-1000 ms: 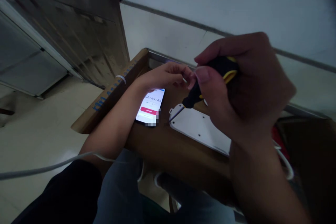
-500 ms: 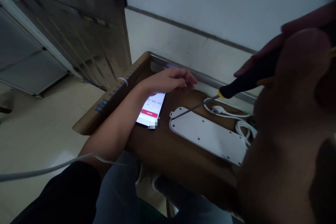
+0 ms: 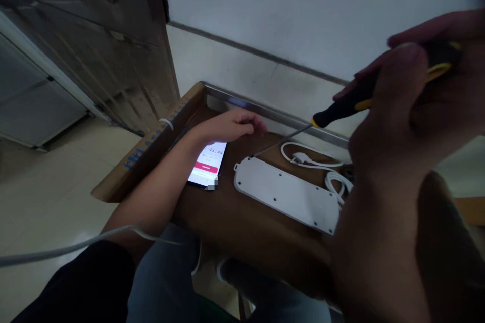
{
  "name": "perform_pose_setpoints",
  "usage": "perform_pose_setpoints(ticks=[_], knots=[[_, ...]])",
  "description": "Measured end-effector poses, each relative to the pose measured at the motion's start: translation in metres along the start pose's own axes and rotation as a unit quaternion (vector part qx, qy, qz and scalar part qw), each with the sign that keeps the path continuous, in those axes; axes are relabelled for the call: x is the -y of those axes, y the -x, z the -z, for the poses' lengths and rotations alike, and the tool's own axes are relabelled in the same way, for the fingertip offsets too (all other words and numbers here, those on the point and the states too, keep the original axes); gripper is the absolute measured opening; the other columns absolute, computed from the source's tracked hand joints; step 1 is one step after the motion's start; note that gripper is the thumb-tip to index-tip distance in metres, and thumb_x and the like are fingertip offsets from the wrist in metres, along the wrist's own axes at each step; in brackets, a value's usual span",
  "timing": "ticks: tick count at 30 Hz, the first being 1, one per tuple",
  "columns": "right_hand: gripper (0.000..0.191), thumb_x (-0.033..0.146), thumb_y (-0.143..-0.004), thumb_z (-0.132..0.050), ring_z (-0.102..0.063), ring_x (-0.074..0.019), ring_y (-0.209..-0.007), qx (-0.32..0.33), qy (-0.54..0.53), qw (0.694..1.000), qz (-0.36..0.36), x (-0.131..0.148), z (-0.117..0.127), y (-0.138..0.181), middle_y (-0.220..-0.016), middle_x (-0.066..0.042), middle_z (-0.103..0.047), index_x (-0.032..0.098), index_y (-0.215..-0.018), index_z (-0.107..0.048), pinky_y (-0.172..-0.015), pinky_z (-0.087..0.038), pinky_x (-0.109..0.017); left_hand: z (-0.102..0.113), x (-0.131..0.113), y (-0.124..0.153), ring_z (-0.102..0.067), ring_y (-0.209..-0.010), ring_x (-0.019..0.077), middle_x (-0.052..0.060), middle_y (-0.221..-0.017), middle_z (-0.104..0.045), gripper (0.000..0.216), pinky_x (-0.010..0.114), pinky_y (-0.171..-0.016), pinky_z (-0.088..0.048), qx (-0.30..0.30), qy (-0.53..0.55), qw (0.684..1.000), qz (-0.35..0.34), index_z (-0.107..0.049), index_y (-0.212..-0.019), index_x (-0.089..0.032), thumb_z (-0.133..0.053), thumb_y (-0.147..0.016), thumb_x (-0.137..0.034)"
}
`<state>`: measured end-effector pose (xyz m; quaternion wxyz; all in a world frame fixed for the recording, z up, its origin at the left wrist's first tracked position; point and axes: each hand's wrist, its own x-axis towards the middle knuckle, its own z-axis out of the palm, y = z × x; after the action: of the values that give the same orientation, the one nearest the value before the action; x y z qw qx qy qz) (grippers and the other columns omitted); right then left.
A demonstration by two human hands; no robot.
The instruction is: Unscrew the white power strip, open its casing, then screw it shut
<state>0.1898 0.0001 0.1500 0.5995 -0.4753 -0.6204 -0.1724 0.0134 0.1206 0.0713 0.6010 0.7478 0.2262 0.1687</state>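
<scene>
My right hand (image 3: 413,106) is close to the camera, fingers wrapped round the black and yellow handle of a screwdriver (image 3: 341,106). Its thin shaft slants down left, with the tip near the far left end of a white power strip (image 3: 288,194) lying back side up on the brown table (image 3: 242,227). My left hand (image 3: 235,125) rests on the table beyond a lit phone (image 3: 207,162), fingers curled; whether it holds anything is hidden.
The strip's white cord and plug (image 3: 310,157) lie coiled behind it. A metal rail (image 3: 265,111) edges the table's far side by the wall. A wooden door (image 3: 98,45) stands at the left. A white cable (image 3: 76,246) crosses my lap.
My right hand has drawn back toward the camera and up with the screwdriver, uncovering the power strip. My left hand has stayed beyond the phone.
</scene>
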Motion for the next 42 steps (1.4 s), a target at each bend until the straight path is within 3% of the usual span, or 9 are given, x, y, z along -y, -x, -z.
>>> perform_pose_setpoints(ticks=[3, 18, 23, 27, 31, 35, 39, 42], knots=[[0.028, 0.037, -0.106, -0.048, -0.064, -0.0037, -0.068, 0.012, 0.025, 0.997, 0.072, -0.01, -0.002, 0.0, -0.092, 0.0, -0.061, 0.015, -0.104, -0.065, -0.063, -0.043, -0.023, 0.0, 0.0, 0.0, -0.066, -0.09, 0.0114, 0.006, -0.105, -0.075, 0.033, 0.025, -0.085, -0.052, 0.0, -0.039, 0.999, -0.009, -0.075, -0.109, -0.013, -0.051, -0.086, -0.006], [0.033, 0.04, -0.102, -0.054, -0.063, -0.0085, -0.069, 0.051, 0.024, 0.998, 0.038, -0.014, -0.006, 0.009, -0.092, -0.006, -0.063, 0.01, -0.108, -0.067, -0.066, -0.045, -0.028, 0.002, 0.0, 0.003, -0.068, -0.094, 0.0137, 0.006, -0.108, -0.074, 0.036, 0.024, -0.082, -0.052, 0.049, -0.141, 0.989, 0.0, -0.069, -0.12, -0.012, -0.05, -0.089, -0.015], [0.031, 0.038, -0.101, -0.056, -0.064, -0.008, -0.07, 0.055, 0.015, 0.998, 0.039, -0.015, -0.005, 0.009, -0.094, -0.005, -0.062, 0.012, -0.112, -0.068, -0.065, -0.044, -0.027, 0.002, 0.003, 0.003, -0.069, -0.091, 0.0141, 0.004, -0.103, -0.076, 0.041, 0.023, -0.079, -0.052, 0.095, -0.2, 0.975, -0.002, -0.07, -0.119, -0.014, -0.051, -0.083, -0.009], [0.027, 0.032, -0.094, -0.067, -0.065, -0.0052, -0.078, 0.064, -0.031, 0.994, 0.087, -0.012, -0.008, 0.007, -0.103, -0.001, -0.063, 0.022, -0.12, -0.068, -0.069, -0.046, -0.023, -0.001, -0.001, 0.005, -0.069, -0.09, 0.0131, 0.005, -0.101, -0.075, 0.032, 0.024, -0.081, -0.054, 0.103, -0.096, 0.987, -0.073, -0.07, -0.109, -0.013, -0.057, -0.081, -0.007], [0.024, 0.031, -0.092, -0.07, -0.066, -0.0038, -0.079, 0.053, -0.085, 0.99, 0.101, -0.004, -0.015, 0.009, -0.103, 0.001, -0.062, 0.023, -0.114, -0.067, -0.066, -0.047, -0.02, -0.008, -0.009, 0.009, -0.067, -0.079, 0.0122, 0.004, -0.089, -0.071, 0.022, 0.025, -0.074, -0.054, 0.082, 0.035, 0.991, -0.102, -0.068, -0.096, -0.013, -0.078, -0.079, -0.023], [0.029, 0.041, -0.098, -0.061, -0.064, -0.0063, -0.078, 0.079, -0.056, 0.994, 0.048, 0.01, -0.016, 0.013, -0.1, 0.0, -0.063, 0.019, -0.118, -0.064, -0.066, -0.048, -0.026, -0.011, -0.011, 0.009, -0.065, -0.072, 0.0111, 0.001, -0.078, -0.068, 0.027, 0.025, -0.069, -0.052, 0.055, 0.054, 0.993, -0.087, -0.067, -0.084, -0.012, -0.085, -0.075, -0.03], [0.041, 0.03, -0.105, -0.037, -0.068, -0.0128, -0.105, 0.149, -0.1, 0.984, 0.003, 0.021, -0.008, 0.014, -0.136, -0.001, -0.061, 0.027, -0.14, -0.059, -0.081, -0.059, -0.032, -0.005, -0.011, 0.008, -0.064, -0.073, 0.0099, 0.0, -0.077, -0.068, 0.023, 0.023, -0.07, -0.051, 0.059, 0.035, 0.994, -0.089, -0.068, -0.083, -0.013, -0.083, -0.077, -0.029], [0.044, 0.023, -0.106, -0.037, -0.067, -0.013, -0.113, 0.168, -0.119, 0.978, -0.009, 0.026, -0.004, 0.013, -0.143, 0.003, -0.059, 0.033, -0.143, -0.059, -0.091, -0.061, -0.033, -0.003, -0.012, 0.01, -0.063, -0.073, 0.0095, 0.0, -0.079, -0.067, 0.025, 0.023, -0.07, -0.05, 0.081, 0.03, 0.992, -0.09, -0.066, -0.083, -0.013, -0.084, -0.077, -0.03]])
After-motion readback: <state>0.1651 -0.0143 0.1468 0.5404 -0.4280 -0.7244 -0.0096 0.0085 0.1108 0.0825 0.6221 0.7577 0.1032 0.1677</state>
